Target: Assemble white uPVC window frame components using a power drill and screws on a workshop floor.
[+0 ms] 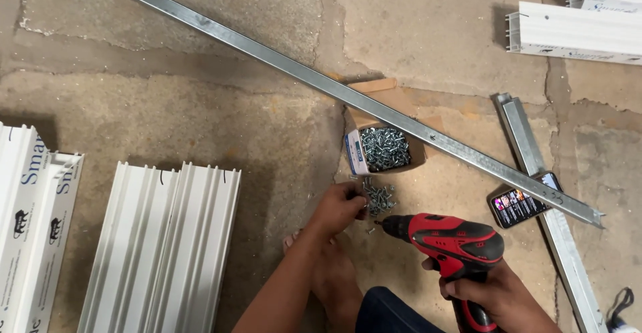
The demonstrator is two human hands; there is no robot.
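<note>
Right hand (491,289): wrapped tight around the grip of a red-and-black cordless drill (449,237), bit aimed left at the screws, ready to take one.
Left hand (341,207): fingers pinched into a loose pile of silver screws (378,196) on the cracked concrete floor (167,105); whether it holds one, cannot tell.
Open cardboard box of screws (384,149): just behind the pile, within reach.
Long grey metal channel (334,89): lying diagonally over the box.
Smartphone with lit screen (525,200): beside the channel.
White ribbed plastic profiles (164,246): stacked left.

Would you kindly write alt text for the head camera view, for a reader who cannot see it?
A person's right hand grips a red and black cordless drill while the left hand reaches into loose screws on a concrete floor. An open box of screws sits beneath a long metal channel, with white plastic profiles and a phone nearby.
</note>
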